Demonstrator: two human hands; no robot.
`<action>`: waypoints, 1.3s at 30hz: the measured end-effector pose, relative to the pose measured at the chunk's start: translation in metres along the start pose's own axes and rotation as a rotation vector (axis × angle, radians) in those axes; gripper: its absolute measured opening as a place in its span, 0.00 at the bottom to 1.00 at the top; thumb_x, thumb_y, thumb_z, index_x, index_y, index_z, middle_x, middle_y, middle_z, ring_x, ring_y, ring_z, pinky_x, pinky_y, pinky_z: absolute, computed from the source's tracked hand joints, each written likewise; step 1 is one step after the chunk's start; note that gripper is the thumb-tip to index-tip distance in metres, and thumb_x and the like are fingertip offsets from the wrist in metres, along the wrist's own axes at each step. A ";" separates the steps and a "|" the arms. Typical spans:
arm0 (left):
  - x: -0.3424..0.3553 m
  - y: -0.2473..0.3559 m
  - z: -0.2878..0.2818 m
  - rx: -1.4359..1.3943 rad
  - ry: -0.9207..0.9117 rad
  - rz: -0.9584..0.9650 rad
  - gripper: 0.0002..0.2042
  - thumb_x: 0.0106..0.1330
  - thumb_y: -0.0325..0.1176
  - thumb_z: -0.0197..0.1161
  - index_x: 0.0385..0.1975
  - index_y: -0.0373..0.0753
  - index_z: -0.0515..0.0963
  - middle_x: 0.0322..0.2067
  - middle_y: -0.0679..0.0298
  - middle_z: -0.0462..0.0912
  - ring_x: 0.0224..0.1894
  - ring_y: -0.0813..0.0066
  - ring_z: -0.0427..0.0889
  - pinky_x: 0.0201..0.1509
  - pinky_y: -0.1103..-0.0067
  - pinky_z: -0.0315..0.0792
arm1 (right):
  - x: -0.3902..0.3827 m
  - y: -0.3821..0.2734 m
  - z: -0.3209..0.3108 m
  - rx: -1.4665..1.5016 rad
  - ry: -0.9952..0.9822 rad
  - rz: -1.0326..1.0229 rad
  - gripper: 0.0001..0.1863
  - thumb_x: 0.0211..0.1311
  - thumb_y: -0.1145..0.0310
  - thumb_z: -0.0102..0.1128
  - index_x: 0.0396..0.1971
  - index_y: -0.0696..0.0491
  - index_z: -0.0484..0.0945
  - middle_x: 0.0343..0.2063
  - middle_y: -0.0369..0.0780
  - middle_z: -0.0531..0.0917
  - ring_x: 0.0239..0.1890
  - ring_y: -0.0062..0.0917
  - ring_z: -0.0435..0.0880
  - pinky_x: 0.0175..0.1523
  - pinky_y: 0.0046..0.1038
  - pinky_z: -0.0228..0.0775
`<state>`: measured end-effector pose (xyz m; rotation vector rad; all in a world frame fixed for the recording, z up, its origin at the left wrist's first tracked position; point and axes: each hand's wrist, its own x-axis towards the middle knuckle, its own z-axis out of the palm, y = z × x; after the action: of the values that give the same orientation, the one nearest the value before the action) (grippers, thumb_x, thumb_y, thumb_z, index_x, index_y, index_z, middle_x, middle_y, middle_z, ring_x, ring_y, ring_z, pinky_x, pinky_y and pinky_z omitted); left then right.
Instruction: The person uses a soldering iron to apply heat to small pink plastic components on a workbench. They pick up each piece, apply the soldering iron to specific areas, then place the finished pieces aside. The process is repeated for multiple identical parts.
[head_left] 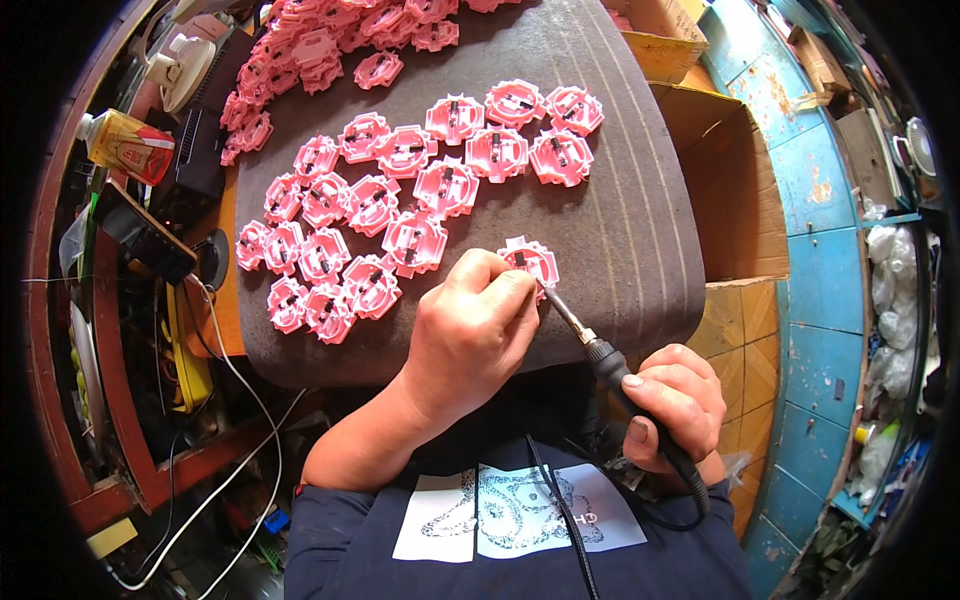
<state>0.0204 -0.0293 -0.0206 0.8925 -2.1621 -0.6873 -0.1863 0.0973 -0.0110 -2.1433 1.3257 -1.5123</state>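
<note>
- Head view: a pink plastic part (532, 260), toothed round its edge with a dark strip across the middle, lies on the grey ribbed pad (620, 230), at the near right end of the spread of parts.
- The left hand (470, 335) rests on it, its fingers (505, 290) curled and pressing on the part's near edge.
- The right hand (675, 405) has its fingers wrapped round the black handle of a soldering iron (600, 355); the metal tip slants up to the left and meets the part just beside the left thumb.
- A black cable (560, 520) runs from the handle down across the person's dark shirt, which bears a white printed patch.
- More pink parts (380, 215) of the same kind lie flat in loose rows to the left and beyond, many touching; a looser heap (320, 45) sits at the pad's far left corner.
- Open brown cardboard boxes (725, 190) stand at the pad's right edge, one just beyond it at the far right.
- On the cluttered worktop (225, 330) to the left, a small carton (125, 145), red and yellow with a white cap, lies on its side.
- A white cable (235, 380) trails down the left.
- A worn blue panelled surface (825, 270) curves along the right.
</note>
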 end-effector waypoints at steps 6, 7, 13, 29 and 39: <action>0.002 0.002 0.001 -0.007 0.035 0.019 0.06 0.60 0.21 0.72 0.34 0.36 0.82 0.32 0.57 0.80 0.31 0.58 0.85 0.35 0.68 0.81 | 0.001 0.000 -0.001 -0.005 -0.011 0.004 0.15 0.65 0.68 0.68 0.47 0.61 0.82 0.27 0.42 0.83 0.24 0.34 0.81 0.30 0.33 0.75; 0.002 0.002 0.001 -0.006 0.037 0.020 0.06 0.60 0.21 0.72 0.34 0.36 0.82 0.32 0.57 0.80 0.31 0.58 0.85 0.35 0.68 0.81 | 0.001 -0.001 -0.001 -0.009 -0.013 0.006 0.15 0.65 0.68 0.68 0.47 0.61 0.82 0.27 0.42 0.83 0.24 0.34 0.81 0.30 0.33 0.75; 0.002 0.002 0.001 -0.005 0.041 0.031 0.06 0.60 0.21 0.72 0.33 0.35 0.81 0.32 0.57 0.80 0.31 0.58 0.84 0.35 0.68 0.81 | 0.001 -0.002 -0.003 -0.011 -0.020 0.015 0.15 0.64 0.70 0.68 0.46 0.61 0.82 0.27 0.43 0.83 0.23 0.34 0.81 0.30 0.34 0.76; 0.000 0.001 0.000 -0.002 0.047 0.055 0.06 0.60 0.21 0.71 0.35 0.35 0.81 0.33 0.57 0.80 0.31 0.58 0.84 0.35 0.68 0.81 | -0.006 0.004 0.003 0.041 0.198 0.019 0.23 0.75 0.53 0.66 0.49 0.62 0.80 0.27 0.43 0.84 0.24 0.34 0.81 0.30 0.35 0.76; -0.001 -0.001 -0.002 0.027 0.021 0.034 0.09 0.60 0.21 0.74 0.39 0.36 0.85 0.36 0.56 0.83 0.33 0.58 0.87 0.35 0.70 0.81 | 0.075 0.081 0.007 -0.122 0.085 0.072 0.18 0.63 0.83 0.65 0.53 0.59 0.82 0.37 0.48 0.87 0.35 0.38 0.88 0.42 0.33 0.80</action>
<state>0.0232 -0.0296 -0.0208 0.8710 -2.1675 -0.6302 -0.2187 -0.0085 -0.0141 -2.0983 1.5430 -1.5475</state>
